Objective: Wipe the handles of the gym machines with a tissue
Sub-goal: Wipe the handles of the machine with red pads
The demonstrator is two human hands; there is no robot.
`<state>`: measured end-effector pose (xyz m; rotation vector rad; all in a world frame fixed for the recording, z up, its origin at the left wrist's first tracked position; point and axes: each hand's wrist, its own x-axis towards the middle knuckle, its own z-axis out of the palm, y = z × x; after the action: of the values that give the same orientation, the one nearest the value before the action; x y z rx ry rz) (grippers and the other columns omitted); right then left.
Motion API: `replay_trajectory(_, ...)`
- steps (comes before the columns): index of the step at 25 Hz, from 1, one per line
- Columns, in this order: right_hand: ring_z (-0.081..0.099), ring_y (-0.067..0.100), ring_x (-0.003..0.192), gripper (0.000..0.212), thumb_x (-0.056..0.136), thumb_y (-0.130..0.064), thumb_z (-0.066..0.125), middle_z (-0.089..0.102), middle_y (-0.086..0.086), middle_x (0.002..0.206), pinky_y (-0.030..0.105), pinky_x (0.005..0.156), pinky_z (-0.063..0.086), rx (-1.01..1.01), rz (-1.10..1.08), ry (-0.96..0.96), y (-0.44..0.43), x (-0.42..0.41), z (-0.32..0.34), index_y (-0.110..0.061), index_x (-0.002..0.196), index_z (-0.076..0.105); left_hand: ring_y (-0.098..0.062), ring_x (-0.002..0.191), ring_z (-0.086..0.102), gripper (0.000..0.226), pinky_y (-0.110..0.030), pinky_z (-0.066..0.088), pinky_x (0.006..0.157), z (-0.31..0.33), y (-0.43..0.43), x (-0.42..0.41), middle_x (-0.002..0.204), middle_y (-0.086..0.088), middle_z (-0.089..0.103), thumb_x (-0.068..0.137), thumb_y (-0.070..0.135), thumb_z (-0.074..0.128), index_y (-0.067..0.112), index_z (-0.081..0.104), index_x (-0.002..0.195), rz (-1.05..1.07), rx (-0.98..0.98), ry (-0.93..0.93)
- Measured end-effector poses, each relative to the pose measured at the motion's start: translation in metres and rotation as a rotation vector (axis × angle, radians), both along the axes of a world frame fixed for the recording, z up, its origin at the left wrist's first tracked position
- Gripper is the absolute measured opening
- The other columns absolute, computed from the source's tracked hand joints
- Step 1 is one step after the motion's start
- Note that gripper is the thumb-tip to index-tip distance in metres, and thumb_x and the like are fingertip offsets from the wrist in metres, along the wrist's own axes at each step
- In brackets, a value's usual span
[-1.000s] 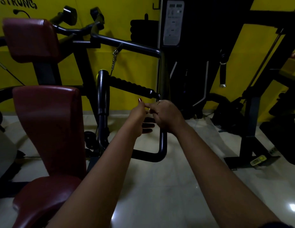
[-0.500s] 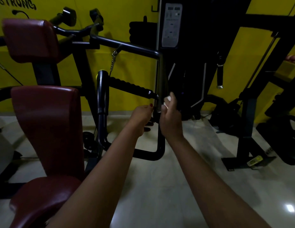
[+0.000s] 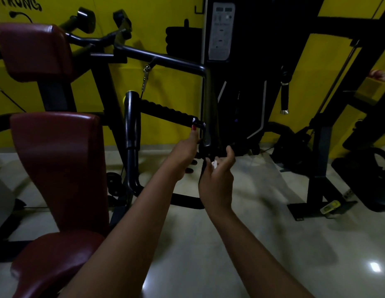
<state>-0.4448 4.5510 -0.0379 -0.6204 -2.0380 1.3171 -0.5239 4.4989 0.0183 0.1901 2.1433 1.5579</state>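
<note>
tissue [image 3: 214, 164], a small white wad, sits pinched in the curled right hand [image 3: 217, 179], at five o'clock from the ribbed handle [image 3: 165, 111]. left hand [image 3: 186, 151], loosely curled and empty, points its thumb up at the handle's tip.

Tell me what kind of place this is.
Most likely a gym: a maroon padded seat, a ribbed black machine handle, and a grey instruction panel mounted behind them.

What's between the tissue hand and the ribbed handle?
The left hand sits at the free end of the ribbed handle, thumb raised beside it, between it and the right hand holding the tissue. The upright frame tube also runs there.
</note>
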Motion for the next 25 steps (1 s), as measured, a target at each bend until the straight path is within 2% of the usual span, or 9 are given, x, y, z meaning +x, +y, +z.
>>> replay_trajectory(3,0.050,0.021,0.128,0.056,0.100,-0.010,0.037,0.045,0.014,0.145,0.011,0.091,0.040,0.121,0.086,0.115,-0.005,0.011,-0.010,-0.010,0.151,0.015,-0.029,0.098,0.060,0.064,-0.036,0.046,0.074,-0.002,-0.007,0.000,0.102,-0.008,0.066,0.097,0.063,0.019,0.020,0.054,0.129,-0.047,-0.143,0.139)
replay_trajectory(6,0.056,0.013,0.117,0.061,0.092,0.007,0.045,0.058,0.007,0.130,-0.003,0.083,0.035,0.249,0.106,0.135,0.010,0.009,-0.007,-0.012,0.147,0.029,-0.033,0.101,0.064,0.045,-0.041,0.053,0.085,-0.001,-0.019,-0.004,0.112,-0.017,0.068,0.103,0.036,0.036,0.002,0.063,0.116,-0.210,-0.469,0.417)
replay_trajectory(8,0.058,0.012,0.103,0.061,0.084,0.013,0.050,0.059,0.004,0.119,0.001,0.071,0.035,0.341,0.069,0.101,0.021,-0.003,0.001,-0.016,0.138,0.044,-0.027,0.093,0.069,0.033,-0.038,0.055,0.086,0.005,-0.033,-0.001,0.107,-0.014,0.071,0.100,0.027,0.050,0.002,0.068,0.111,-0.422,-0.640,0.414)
replay_trajectory(10,0.062,0.020,0.090,0.039,0.085,0.008,0.054,0.064,0.006,0.104,0.013,0.066,0.036,0.443,0.005,0.056,0.023,-0.010,0.000,-0.013,0.117,0.059,-0.020,0.085,0.071,0.033,-0.032,0.056,0.078,0.006,-0.050,0.009,0.095,-0.007,0.074,0.097,0.036,0.054,0.008,0.073,0.102,-0.584,-0.727,0.340)
replay_trajectory(13,0.061,0.022,0.077,0.016,0.089,-0.004,0.056,0.065,0.006,0.084,0.022,0.058,0.041,0.361,-0.147,0.065,0.010,-0.006,-0.001,-0.005,0.102,0.065,-0.015,0.068,0.071,0.056,-0.025,0.052,0.071,-0.004,-0.064,0.023,0.077,-0.003,0.074,0.097,0.052,0.043,0.007,0.074,0.086,-0.618,-0.840,0.338)
replay_trajectory(14,0.060,0.026,0.078,0.018,0.086,-0.001,0.055,0.065,0.008,0.083,0.024,0.059,0.043,0.486,-0.194,0.046,0.008,-0.009,-0.002,-0.003,0.099,0.067,-0.015,0.064,0.072,0.062,-0.026,0.053,0.073,-0.007,-0.065,0.027,0.074,-0.003,0.074,0.099,0.055,0.037,0.007,0.074,0.083,-0.604,-0.866,0.336)
replay_trajectory(16,0.059,0.035,0.089,0.023,0.085,0.005,0.053,0.065,0.015,0.097,0.032,0.071,0.047,0.706,-0.144,-0.097,0.011,-0.018,-0.001,-0.002,0.100,0.070,-0.012,0.055,0.069,0.071,-0.027,0.052,0.072,-0.009,-0.064,0.031,0.068,-0.001,0.074,0.100,0.055,0.025,0.010,0.075,0.076,-0.595,-0.945,0.412)
replay_trajectory(19,0.057,0.033,0.100,0.025,0.089,0.004,0.048,0.061,0.016,0.111,0.032,0.075,0.043,0.693,-0.048,-0.276,0.019,-0.026,0.007,-0.003,0.104,0.068,-0.009,0.046,0.062,0.077,-0.025,0.047,0.063,-0.009,-0.065,0.037,0.055,0.002,0.069,0.101,0.053,0.018,0.013,0.074,0.066,-0.600,-0.994,0.478)
replay_trajectory(25,0.068,0.026,0.094,0.020,0.081,0.006,0.059,0.071,0.013,0.100,0.022,0.078,0.047,0.661,-0.054,-0.021,0.006,0.009,-0.014,-0.003,0.092,0.074,-0.003,0.033,0.054,0.072,-0.024,0.041,0.054,-0.011,-0.065,0.042,0.041,0.007,0.060,0.102,0.047,0.021,0.015,0.070,0.060,-0.548,-1.016,0.531)
